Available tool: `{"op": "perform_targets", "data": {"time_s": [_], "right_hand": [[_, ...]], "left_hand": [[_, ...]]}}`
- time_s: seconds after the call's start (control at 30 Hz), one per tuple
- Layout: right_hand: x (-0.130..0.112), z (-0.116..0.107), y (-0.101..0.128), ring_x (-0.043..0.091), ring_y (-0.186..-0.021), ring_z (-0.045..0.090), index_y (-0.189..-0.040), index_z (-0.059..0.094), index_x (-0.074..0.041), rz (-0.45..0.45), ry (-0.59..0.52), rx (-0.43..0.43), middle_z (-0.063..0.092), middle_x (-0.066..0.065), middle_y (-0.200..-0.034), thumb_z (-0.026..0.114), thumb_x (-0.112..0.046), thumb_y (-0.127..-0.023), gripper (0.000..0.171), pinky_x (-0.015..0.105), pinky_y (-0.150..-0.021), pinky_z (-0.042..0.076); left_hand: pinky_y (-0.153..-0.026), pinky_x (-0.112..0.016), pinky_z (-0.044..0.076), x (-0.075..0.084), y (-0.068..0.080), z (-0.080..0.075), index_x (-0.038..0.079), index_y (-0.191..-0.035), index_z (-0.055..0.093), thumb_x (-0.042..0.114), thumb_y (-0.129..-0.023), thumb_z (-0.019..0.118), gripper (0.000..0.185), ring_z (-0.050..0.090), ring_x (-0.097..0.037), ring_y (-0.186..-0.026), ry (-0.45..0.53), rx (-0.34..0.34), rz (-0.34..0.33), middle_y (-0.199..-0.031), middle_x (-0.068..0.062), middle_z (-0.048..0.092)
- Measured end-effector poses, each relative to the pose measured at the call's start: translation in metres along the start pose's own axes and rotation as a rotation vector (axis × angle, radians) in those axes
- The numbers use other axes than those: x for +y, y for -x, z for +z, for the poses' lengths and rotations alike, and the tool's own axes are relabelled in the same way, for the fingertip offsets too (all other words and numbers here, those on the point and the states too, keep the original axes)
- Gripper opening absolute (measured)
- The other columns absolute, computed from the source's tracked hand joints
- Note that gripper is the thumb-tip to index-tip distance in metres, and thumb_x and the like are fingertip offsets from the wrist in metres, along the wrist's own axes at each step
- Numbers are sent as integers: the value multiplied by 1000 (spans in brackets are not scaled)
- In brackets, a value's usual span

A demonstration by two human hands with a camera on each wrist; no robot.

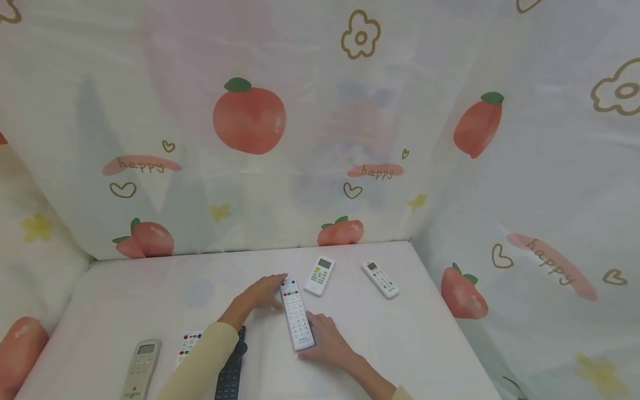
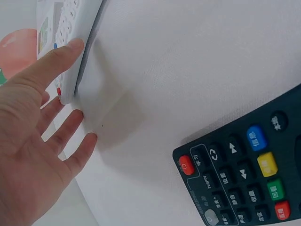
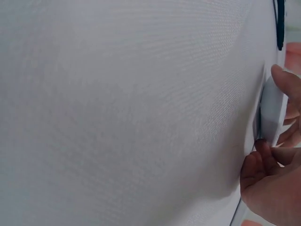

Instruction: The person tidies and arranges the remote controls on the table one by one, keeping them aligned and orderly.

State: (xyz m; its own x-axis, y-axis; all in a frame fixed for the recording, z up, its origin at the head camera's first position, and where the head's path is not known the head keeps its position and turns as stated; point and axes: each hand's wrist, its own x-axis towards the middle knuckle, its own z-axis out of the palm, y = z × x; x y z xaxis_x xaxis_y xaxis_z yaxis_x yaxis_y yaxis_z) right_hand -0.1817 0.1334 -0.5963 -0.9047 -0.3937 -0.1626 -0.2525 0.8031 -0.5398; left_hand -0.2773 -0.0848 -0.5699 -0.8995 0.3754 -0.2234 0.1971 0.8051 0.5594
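Observation:
A long white remote [image 1: 296, 314] lies lengthwise at the middle of the white-clothed table [image 1: 425, 333]. My left hand [image 1: 267, 290] reaches across with straight fingers and touches the remote's far end; in the left wrist view the thumb [image 2: 61, 54] lies against the white remote's [image 2: 70, 28] edge. My right hand [image 1: 322, 336] grips the near end. The right wrist view shows its thumb [image 3: 287, 80] on one side of the white remote [image 3: 272, 115] and curled fingers [image 3: 258, 162] on the other.
Two small white remotes [image 1: 319, 275] [image 1: 380, 279] lie farther back. A black remote [image 1: 231, 369] [image 2: 244, 179], a white remote with coloured buttons [image 1: 188, 344] and a beige remote [image 1: 141, 369] lie near the front left. Printed curtains [image 1: 250, 139] enclose the table.

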Motion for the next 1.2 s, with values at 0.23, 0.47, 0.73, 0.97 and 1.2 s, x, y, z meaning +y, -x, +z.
{"op": "perform_targets", "data": {"time_s": [0.23, 0.47, 0.73, 0.97, 1.2], "right_hand": [[0, -1, 0, 22, -106, 49, -148, 41, 1, -17, -22, 4, 55, 6, -123, 90, -39, -70, 100, 38, -94, 47], [-1, -2, 2, 21, -107, 49, -149, 42, -2, -17, -23, -15, 55, 6, -125, 91, -39, -70, 101, 38, -96, 46], [3, -3, 7, 24, -113, 50, -151, 39, -5, -32, -75, -21, 53, 7, -130, 89, -38, -72, 100, 43, -100, 45], [2, -3, 17, 31, -123, 49, -153, 36, -6, -19, -144, -37, 52, 11, -139, 89, -37, -72, 101, 51, -104, 41], [-5, -2, 30, 32, -125, 49, -152, 36, -3, -12, -173, -41, 53, 10, -137, 90, -37, -71, 103, 52, -106, 39]], "left_hand": [[-110, -50, 36, 1, -1, 3, 1, -147, 45, 19, -74, 90, 88, 44, -36, -134, -27, -6, 5, -146, -18, 47], [-107, -49, 39, -2, 0, 2, 1, -146, 46, 21, -72, 91, 89, 49, -35, -129, -30, -10, 4, -143, -19, 47], [-105, -48, 42, -2, 5, 0, 2, -146, 48, 23, -71, 92, 90, 52, -32, -124, -9, 1, 35, -140, -16, 46], [-101, -46, 46, -5, 9, 0, 4, -146, 48, 29, -69, 93, 92, 54, -28, -118, -43, -5, 75, -136, -14, 48], [-97, -43, 49, 1, 20, -2, 3, -144, 50, 32, -68, 93, 92, 56, -24, -110, -47, -10, 142, -132, -13, 50]]}}
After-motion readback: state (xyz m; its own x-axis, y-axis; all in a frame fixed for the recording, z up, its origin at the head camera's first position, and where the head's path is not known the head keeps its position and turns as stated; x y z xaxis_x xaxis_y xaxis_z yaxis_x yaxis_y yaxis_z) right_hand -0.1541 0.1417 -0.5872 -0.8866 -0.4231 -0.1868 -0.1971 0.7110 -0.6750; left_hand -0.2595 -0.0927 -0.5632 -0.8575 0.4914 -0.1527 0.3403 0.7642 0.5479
